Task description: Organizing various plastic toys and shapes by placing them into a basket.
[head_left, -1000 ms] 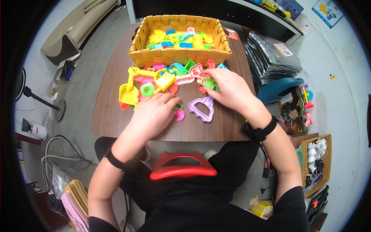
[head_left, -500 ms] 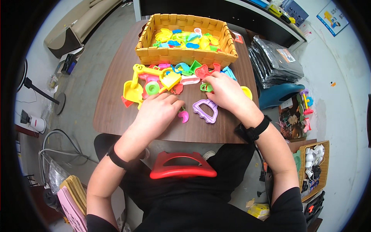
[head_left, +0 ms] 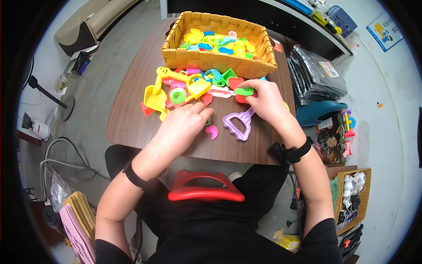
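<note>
Between the thumb and fingers of my right hand (head_left: 269,100) is a small green plastic toy piece (head_left: 244,91), raised just above the pile. My left hand (head_left: 184,125) rests low over the table, its fingers curled downward; what they hold, if anything, is hidden. By its fingertips lies a pink crescent-shaped piece (head_left: 212,131), with a bit of green beside it. A purple toy mould with a handle (head_left: 237,126) lies below my right hand. Left of the hands, a yellow toy shovel (head_left: 154,98) and a green ring-shaped piece (head_left: 177,96) sit among colourful plastic toys.
A woven yellow basket (head_left: 220,61) holding several plastic toys stands at the far side of the brown table (head_left: 132,125). Plastic-wrapped black packages (head_left: 314,75) are stacked to the right. A red stool (head_left: 206,193) shows between my legs.
My right hand has lifted the green piece and brought it slightly up and right, uncovering the purple mould's handle. My left hand stays almost in place. The whole view has shifted a little.
</note>
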Action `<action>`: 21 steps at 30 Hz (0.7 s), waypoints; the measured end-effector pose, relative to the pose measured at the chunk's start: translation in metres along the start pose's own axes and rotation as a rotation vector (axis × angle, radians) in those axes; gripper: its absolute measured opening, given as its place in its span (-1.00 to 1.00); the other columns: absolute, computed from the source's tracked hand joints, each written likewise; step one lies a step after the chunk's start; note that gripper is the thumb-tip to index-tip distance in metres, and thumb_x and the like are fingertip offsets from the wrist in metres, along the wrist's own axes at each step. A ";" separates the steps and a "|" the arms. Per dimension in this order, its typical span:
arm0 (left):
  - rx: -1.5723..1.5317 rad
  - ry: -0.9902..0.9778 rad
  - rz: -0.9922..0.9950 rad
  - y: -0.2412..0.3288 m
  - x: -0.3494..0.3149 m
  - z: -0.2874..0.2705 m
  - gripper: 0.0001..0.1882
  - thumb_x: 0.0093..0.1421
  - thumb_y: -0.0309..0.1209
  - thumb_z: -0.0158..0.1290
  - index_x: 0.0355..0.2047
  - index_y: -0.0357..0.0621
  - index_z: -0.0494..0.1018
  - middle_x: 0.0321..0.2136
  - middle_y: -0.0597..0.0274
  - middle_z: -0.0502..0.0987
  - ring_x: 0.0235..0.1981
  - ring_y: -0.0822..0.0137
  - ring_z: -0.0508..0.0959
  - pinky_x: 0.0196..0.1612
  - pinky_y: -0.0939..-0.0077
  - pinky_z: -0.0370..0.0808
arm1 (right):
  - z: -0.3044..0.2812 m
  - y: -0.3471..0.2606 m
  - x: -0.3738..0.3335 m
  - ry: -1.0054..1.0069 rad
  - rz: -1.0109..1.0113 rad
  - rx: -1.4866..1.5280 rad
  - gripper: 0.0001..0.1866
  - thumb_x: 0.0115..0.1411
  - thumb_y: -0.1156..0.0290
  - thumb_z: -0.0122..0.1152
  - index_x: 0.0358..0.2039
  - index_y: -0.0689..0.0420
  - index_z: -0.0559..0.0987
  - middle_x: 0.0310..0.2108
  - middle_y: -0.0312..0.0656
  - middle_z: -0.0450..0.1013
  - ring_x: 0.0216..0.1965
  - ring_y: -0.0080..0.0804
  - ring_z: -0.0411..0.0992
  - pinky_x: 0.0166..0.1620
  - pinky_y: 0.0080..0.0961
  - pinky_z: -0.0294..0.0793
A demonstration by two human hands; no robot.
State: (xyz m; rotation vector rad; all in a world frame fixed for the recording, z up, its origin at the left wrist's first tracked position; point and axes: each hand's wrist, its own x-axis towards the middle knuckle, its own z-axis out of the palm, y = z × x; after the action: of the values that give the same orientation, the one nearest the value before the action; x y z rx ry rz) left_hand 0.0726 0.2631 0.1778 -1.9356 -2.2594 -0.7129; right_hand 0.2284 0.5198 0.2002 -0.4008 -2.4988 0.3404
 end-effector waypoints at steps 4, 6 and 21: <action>-0.023 0.014 -0.036 0.001 -0.001 0.001 -0.63 0.29 -0.42 0.34 0.11 -0.09 0.70 0.02 0.13 0.76 0.07 0.07 0.75 0.11 0.14 0.70 | -0.001 0.000 -0.005 -0.002 -0.004 0.007 -0.77 0.40 0.32 0.48 -0.08 0.21 0.76 -0.19 -0.09 0.71 -0.08 -0.10 0.69 0.08 -0.18 0.67; -0.034 0.023 -0.050 0.003 0.000 0.002 -0.63 0.29 -0.43 0.34 0.11 -0.09 0.70 0.01 0.13 0.77 0.07 0.06 0.75 0.11 0.13 0.70 | -0.002 0.000 -0.006 0.000 -0.004 0.008 -0.77 0.40 0.32 0.48 -0.08 0.22 0.76 -0.19 -0.09 0.71 -0.08 -0.10 0.69 0.08 -0.18 0.67; -0.094 0.067 -0.100 -0.045 0.015 -0.024 -0.64 0.27 -0.47 0.34 0.08 -0.11 0.71 -0.03 0.07 0.77 0.04 0.00 0.75 0.09 0.09 0.70 | -0.012 0.010 0.007 0.067 0.027 0.017 -0.77 0.41 0.32 0.48 -0.08 0.23 0.76 -0.19 -0.08 0.72 -0.10 -0.11 0.70 0.06 -0.19 0.68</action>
State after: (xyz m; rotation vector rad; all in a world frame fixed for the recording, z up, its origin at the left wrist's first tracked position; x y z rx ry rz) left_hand 0.0207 0.2631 0.1912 -1.8183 -2.3356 -0.8972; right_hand 0.2318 0.5331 0.2099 -0.4323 -2.4256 0.3524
